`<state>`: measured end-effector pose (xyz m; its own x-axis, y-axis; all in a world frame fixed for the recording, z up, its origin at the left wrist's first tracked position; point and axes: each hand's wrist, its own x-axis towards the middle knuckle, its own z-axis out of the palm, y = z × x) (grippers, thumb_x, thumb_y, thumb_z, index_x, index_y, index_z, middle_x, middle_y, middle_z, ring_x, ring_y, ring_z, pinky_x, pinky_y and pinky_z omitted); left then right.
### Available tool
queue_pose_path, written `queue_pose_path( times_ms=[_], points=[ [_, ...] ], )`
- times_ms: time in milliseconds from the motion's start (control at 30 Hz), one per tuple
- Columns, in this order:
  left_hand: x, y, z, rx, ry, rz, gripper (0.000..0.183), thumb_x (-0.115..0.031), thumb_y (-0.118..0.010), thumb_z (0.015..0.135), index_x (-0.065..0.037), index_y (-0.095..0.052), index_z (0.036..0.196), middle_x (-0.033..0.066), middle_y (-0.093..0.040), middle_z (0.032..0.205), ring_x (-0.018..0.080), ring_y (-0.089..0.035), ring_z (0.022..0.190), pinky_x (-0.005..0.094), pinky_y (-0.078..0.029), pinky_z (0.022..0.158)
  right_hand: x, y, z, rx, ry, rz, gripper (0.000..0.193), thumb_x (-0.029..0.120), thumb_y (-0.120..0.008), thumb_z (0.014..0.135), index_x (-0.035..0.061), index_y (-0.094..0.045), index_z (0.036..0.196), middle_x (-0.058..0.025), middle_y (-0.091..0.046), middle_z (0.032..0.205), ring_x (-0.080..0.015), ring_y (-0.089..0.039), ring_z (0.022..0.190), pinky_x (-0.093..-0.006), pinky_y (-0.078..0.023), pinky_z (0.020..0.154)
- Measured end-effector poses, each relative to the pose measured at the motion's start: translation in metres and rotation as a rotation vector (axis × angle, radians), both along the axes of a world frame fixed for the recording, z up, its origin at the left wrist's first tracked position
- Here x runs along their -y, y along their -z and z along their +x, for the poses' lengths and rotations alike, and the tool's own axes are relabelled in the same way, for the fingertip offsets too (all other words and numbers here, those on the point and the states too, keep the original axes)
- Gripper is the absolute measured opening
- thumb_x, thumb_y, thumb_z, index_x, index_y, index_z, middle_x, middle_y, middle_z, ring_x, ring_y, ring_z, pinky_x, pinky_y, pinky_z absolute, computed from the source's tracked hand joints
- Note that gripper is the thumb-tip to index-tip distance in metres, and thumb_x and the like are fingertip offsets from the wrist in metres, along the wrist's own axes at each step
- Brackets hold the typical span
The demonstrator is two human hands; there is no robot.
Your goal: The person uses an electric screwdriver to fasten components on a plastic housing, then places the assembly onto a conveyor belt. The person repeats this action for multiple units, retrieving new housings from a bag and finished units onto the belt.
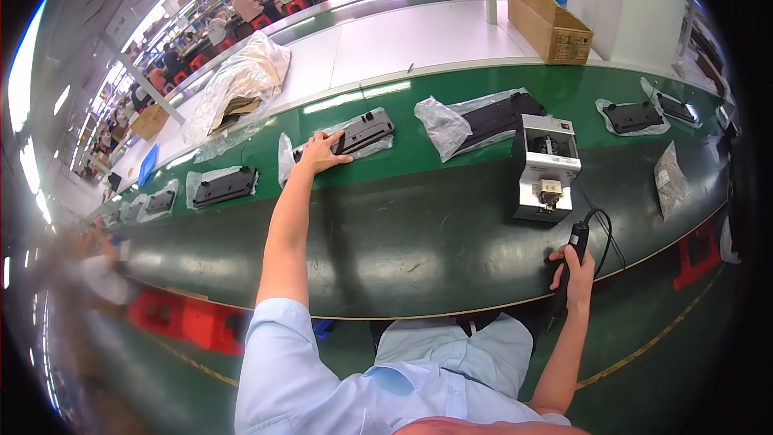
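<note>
My left hand (pixel 324 153) rests on the left end of a black flat housing (pixel 370 130) that lies on its opened clear plastic bag; its fingers are apart. In my right hand (pixel 578 274) is a black electric screwdriver (pixel 577 242), its cord looping up from the top and its tip pointing down past the near table edge. The fingers are closed round its body. Just beyond that hand stands a silver screw feeder (pixel 546 169) on the dark bench top.
A larger black panel (pixel 495 121) in plastic lies right of the housing. More bagged black housings (pixel 226 186) line the green belt (pixel 338 113) both ways. A small clear bag (pixel 670 181) lies at the right. A cardboard box (pixel 551 24) and a pile of plastic bags (pixel 245 80) stand behind.
</note>
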<state>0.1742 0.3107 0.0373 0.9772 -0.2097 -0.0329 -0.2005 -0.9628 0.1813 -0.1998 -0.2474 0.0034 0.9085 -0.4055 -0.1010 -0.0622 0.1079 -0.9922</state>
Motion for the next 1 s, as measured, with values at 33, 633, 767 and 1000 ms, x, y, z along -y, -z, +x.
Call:
queue_pose_path(
  times_ms=[33,633,767,1000],
  points=[
    [0.004,-0.003,0.0,-0.035,-0.02,-0.004,0.097,-0.072,-0.077,0.072,-0.031,-0.049,0.156,0.0247,-0.043,0.153,0.0435,-0.035,0.147,0.0589,-0.032,0.117,0.0,0.001,0.002,0.002,0.005,0.006,0.037,0.034,-0.063,0.101,-0.0036,-0.061,0.101,-0.0157,-0.07,0.089,-0.0156,-0.055,0.042,-0.0294,-0.045,0.037],
    [0.177,-0.073,-0.264,-0.24,0.825,-0.32,0.086,-0.052,-0.088,0.07,-0.022,-0.062,0.146,0.0206,-0.054,0.13,0.0379,-0.054,0.117,0.0462,-0.045,0.104,0.018,-0.001,0.012,-0.001,-0.029,0.37,0.048,0.048,-0.052,0.105,0.0012,-0.059,0.107,-0.0087,-0.058,0.073,-0.0132,-0.047,0.042,-0.0307,-0.039,0.038],
    [0.238,-0.028,-0.285,0.069,0.831,-0.256,0.084,-0.057,-0.086,0.069,-0.021,-0.064,0.142,0.0265,-0.052,0.127,0.0422,-0.052,0.116,0.0512,-0.044,0.1,0.031,-0.024,0.015,-0.079,-0.006,0.438,0.052,0.054,-0.048,0.106,0.0032,-0.058,0.11,-0.0047,-0.053,0.069,-0.0125,-0.047,0.045,-0.03,-0.041,0.043],
    [0.289,0.012,-0.291,0.288,0.809,-0.297,0.082,-0.059,-0.081,0.074,-0.017,-0.061,0.142,0.0292,-0.047,0.141,0.046,-0.044,0.13,0.059,-0.033,0.11,0.024,-0.097,0.013,0.44,0.133,0.241,0.059,0.055,-0.057,0.103,-0.0001,-0.054,0.123,-0.0065,-0.057,0.073,-0.0156,-0.055,0.054,-0.0326,-0.048,0.05]
  ],
)
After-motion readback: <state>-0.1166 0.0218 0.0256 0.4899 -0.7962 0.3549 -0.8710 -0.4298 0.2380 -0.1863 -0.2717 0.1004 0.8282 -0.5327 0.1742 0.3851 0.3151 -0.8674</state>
